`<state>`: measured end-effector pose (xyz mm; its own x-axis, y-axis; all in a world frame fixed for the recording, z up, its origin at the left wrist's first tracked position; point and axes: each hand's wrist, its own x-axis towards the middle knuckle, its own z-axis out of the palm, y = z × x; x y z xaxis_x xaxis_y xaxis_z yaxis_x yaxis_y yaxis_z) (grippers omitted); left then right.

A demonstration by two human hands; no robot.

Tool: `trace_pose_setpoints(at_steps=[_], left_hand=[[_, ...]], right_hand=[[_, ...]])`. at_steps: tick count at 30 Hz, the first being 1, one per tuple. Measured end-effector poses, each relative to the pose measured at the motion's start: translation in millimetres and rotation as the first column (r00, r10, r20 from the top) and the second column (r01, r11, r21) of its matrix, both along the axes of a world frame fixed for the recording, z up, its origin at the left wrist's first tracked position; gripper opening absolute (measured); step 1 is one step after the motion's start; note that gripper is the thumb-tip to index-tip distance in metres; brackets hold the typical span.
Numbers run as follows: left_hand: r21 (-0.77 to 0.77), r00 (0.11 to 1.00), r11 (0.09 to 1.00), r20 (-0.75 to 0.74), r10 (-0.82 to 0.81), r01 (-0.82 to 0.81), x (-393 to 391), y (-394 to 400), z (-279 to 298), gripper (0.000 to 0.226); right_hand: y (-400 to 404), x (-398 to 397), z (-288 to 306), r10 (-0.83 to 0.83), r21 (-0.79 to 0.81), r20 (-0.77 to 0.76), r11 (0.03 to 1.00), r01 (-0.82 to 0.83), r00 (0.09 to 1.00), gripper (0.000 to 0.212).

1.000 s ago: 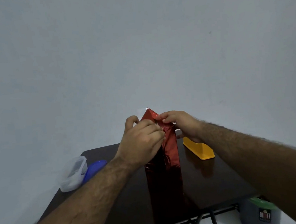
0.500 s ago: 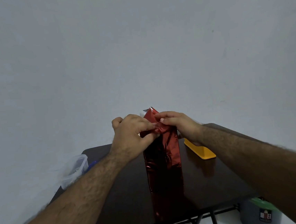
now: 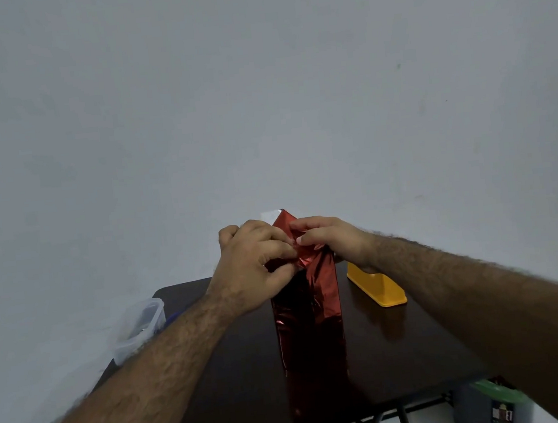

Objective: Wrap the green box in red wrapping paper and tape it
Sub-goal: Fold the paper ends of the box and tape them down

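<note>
A tall box stands upright on the dark table [image 3: 403,352], fully covered in shiny red wrapping paper [image 3: 309,314]; none of the green box shows. At its top the paper rises to a folded point. My left hand [image 3: 252,265] pinches the paper's top flap from the left side. From the right, my right hand [image 3: 328,237] pinches the same fold, fingertips nearly meeting the left hand's. No tape is visible.
A yellow oblong object [image 3: 378,285] lies on the table right of the box. At the table's left edge sits a clear plastic container [image 3: 139,328] with a blue thing behind it. A grey bin with a green lid [image 3: 494,407] stands on the floor at lower right.
Both hands have pressed the paper's top flaps further down and together; the left hand slid lower over the fold. The box has stayed in place.
</note>
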<state>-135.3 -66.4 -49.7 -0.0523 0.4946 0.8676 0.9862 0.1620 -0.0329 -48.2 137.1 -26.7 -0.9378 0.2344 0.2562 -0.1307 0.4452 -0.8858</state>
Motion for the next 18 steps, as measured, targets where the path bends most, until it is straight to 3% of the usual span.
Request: trace_pose_setpoints(at_steps=[3,6,7,10,12,15,18], left_hand=[[0.030,0.980,0.995,0.171,-0.101,0.098,1,-4,4,0.023],[0.140,0.826,0.980,0.529,-0.193,0.139,-9,-2,19,0.032],[0.099,0.783,0.989,0.604,-0.148,0.110,-13,1,24,0.040],[-0.221,0.795,0.974,0.583,0.165,-0.039,-17,11,33,0.059],[-0.319,0.761,0.945,0.597,0.256,-0.067,-15,16,37,0.063],[-0.350,0.761,0.933,0.581,0.289,-0.086,-17,22,35,0.073],[-0.262,0.742,0.962,0.628,0.235,-0.083,-21,22,32,0.072]], right_hand=[[0,2,0,0.021,-0.015,-0.034,1.000,-0.022,0.999,0.043],[2,-1,-7,0.049,-0.054,-0.100,0.997,-0.055,0.994,0.040],[3,-3,-10,0.053,-0.067,-0.119,0.996,-0.061,0.991,0.042],[4,-7,-17,0.061,-0.090,-0.172,0.993,-0.077,0.983,0.055],[5,-8,-19,0.054,-0.086,-0.193,0.994,-0.072,0.980,0.064],[10,-8,-22,0.051,-0.067,-0.201,0.996,-0.065,0.978,0.063],[14,-5,-22,0.049,-0.074,-0.167,0.995,-0.063,0.985,0.050]])
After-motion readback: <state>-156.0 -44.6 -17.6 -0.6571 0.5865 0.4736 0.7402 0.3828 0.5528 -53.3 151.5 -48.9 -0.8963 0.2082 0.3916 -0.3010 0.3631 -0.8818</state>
